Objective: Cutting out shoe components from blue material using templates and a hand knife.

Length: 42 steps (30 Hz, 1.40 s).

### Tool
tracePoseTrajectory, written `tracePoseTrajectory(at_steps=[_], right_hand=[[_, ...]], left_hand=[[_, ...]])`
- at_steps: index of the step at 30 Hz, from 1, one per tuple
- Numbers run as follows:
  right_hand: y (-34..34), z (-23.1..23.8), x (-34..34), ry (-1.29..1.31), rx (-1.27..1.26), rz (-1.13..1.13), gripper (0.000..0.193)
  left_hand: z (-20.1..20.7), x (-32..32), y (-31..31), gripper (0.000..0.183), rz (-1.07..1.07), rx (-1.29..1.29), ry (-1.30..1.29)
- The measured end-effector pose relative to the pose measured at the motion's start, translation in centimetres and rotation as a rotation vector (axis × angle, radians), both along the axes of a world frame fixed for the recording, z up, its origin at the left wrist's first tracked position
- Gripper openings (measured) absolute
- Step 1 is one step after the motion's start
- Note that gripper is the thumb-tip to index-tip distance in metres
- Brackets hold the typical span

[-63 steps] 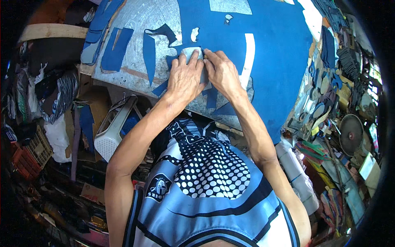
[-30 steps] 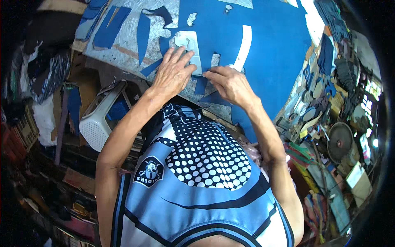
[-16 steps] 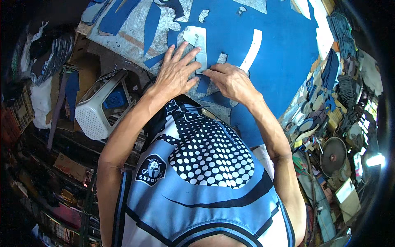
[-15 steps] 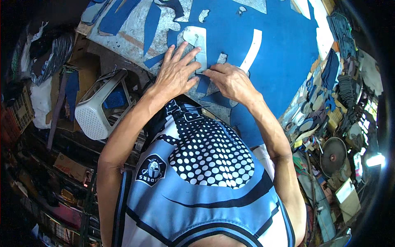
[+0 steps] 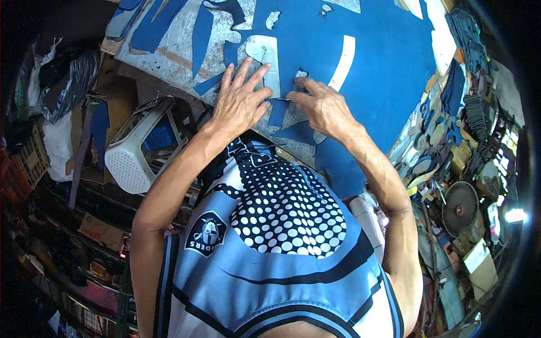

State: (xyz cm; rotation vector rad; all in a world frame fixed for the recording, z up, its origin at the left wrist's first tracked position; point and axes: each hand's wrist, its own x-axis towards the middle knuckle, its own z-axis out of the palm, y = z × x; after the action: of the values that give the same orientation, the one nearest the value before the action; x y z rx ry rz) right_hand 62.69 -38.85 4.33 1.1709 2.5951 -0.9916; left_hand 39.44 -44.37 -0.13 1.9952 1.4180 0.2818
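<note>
A pale grey template [image 5: 271, 69] with a rounded top lies on a large blue sheet [image 5: 383, 79]. My left hand [image 5: 239, 98] rests on the template's left side and the sheet, its fingers spread and stretched out. By the template's lower right corner is my right hand [image 5: 326, 107], with thumb and forefinger pinched together. Something small and dark shows at the pinch, but I cannot make out what it is. A curved white strip [image 5: 344, 62] lies on the sheet just beyond the right hand. Below the hands is a narrow blue offcut [image 5: 277, 114].
Blue offcuts [image 5: 204, 34] lie on the worn grey tabletop [image 5: 169, 62] at the far left. A white plastic stool [image 5: 129, 163] stands left of the table. Piled scraps [image 5: 422, 152] line the right side, with a round fan [image 5: 460, 208] nearby.
My right hand has shifted slightly right, away from the template's lower edge, still pinched. My left hand stays spread on the template. The whole view has shifted a little.
</note>
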Motion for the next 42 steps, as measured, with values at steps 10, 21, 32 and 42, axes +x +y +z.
tracePoseTrajectory(at_steps=[10,21,32,42], right_hand=[[1.4,0.5,1.2,-0.043,-0.036,0.039,0.031],[-2.3,0.0,-0.3,0.069,-0.057,-0.811,0.041],[-3.8,-4.9,-4.2,-0.054,0.265,-0.873,0.032],[-1.6,-1.7,-0.4,0.215,-0.11,-1.273,0.021]], left_hand=[[0.5,0.2,0.4,0.021,-0.035,-0.007,0.014],[-2.6,1.4,3.8,0.055,0.091,0.191,0.254],[-5.3,2.9,8.6,0.046,0.394,0.004,-0.472],[-2.9,2.6,6.7,0.034,0.007,0.375,-0.397]])
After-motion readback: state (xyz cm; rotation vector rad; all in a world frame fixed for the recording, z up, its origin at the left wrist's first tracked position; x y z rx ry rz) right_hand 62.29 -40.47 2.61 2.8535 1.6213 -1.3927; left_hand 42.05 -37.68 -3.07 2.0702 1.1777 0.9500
